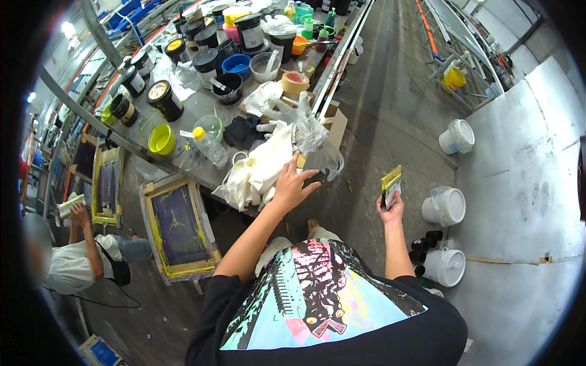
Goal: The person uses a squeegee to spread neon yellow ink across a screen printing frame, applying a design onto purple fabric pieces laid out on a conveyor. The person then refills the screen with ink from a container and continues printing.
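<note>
My left hand (293, 188) reaches to the corner of the cluttered table with its fingers spread. It is beside a heap of cream cloth (259, 171), its fingertips close to a crumpled clear plastic bag (312, 133); whether they touch it I cannot tell. Away from the table on the right, my right hand (392, 210) is closed round the lower part of a small flat piece (391, 182), yellow along its top, with pale and black faces. Its exact kind is not clear. White work gloves (268, 100) lie beyond the cloth, by a roll of tan tape (294, 83).
Black ink tubs (165, 100), a yellow bowl (162, 139) and a bottle with a yellow cap (210, 148) crowd the table. A framed printing screen (180, 224) stands at left, near another person (79, 259). White lidded buckets (444, 205) line the right wall.
</note>
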The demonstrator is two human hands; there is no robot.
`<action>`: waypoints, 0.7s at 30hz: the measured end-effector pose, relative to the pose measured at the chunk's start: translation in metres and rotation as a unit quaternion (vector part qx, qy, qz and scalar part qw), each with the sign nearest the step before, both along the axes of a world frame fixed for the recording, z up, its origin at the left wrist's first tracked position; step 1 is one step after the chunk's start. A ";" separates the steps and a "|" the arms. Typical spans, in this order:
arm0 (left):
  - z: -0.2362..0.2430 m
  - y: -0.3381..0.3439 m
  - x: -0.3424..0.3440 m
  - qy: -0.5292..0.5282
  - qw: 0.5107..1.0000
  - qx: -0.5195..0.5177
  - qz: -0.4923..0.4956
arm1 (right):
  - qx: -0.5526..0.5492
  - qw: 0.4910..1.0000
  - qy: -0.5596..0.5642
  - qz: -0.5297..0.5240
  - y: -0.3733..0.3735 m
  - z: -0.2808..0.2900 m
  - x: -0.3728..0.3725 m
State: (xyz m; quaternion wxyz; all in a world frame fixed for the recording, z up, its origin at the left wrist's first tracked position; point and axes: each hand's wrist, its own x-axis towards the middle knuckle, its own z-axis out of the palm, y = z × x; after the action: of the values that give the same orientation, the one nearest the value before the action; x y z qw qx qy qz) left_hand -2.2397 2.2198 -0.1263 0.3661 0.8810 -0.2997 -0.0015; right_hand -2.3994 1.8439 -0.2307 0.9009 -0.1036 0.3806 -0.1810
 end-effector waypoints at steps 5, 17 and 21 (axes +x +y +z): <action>-0.011 -0.054 0.040 -0.044 0.972 0.230 0.033 | 0.034 0.999 -0.007 0.010 -0.007 -0.015 0.005; -0.044 -0.036 0.059 -0.027 0.966 0.096 0.237 | -0.071 0.986 -0.062 0.135 -0.055 -0.015 0.110; -0.024 -0.031 0.018 -0.072 0.967 0.076 0.230 | -0.057 0.966 -0.124 0.218 -0.028 0.017 0.180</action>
State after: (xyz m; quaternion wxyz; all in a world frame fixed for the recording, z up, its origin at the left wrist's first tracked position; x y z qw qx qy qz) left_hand -2.2221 2.1891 -0.1508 0.2658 0.9493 -0.1133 0.1240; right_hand -2.2193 1.8164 -0.2138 0.9514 -0.2118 0.2230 -0.0131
